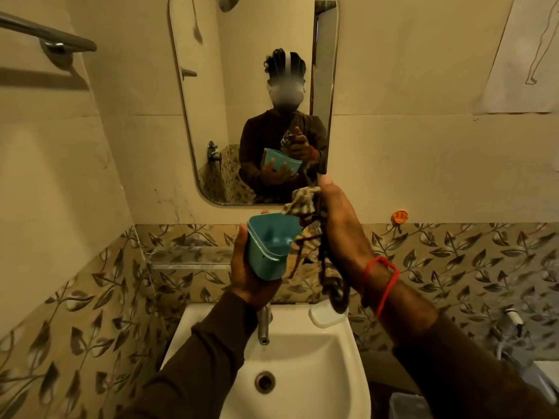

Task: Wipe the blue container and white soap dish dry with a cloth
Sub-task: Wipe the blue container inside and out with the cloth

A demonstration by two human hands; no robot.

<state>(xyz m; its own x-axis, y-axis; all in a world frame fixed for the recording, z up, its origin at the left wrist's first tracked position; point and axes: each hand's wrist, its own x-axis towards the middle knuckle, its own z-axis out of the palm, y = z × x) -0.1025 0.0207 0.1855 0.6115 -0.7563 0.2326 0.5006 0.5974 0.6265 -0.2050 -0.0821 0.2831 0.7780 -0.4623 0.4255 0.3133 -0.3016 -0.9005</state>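
Gripping the container (266, 252) from below, our left hand (251, 267) has its fingers curled round the far side and the thumb (242, 237) laid along the near wall; the open mouth tilts toward us, and the inside shows some moulded bumps. Our right hand (341, 231) has its fingers closed on a bunch of the cloth (305, 237), thumb pointing up; how each finger lies under the fabric we cannot tell. The cloth is checked and dark-edged. Its upper fold touches the container's right rim, and the rest hangs down past our right wrist, which wears a red thread (381, 279). Both hands are held up over the sink (284, 358), in front of the wall.

The soap dish (326, 316) lies on the sink's back right corner, just under the hanging end of the cloth; whether they touch we cannot tell. The tap (263, 326) stands at the middle of the sink's back edge, below our left wrist, and the drain (265, 382) sits in the bowl.

Above the sink the mirror (211, 116) shows us holding the container and cloth. A towel rail (48, 34) is fixed at upper left, and an orange hook (399, 216) sticks to the wall at right, above the leaf-patterned tiles (453, 261).
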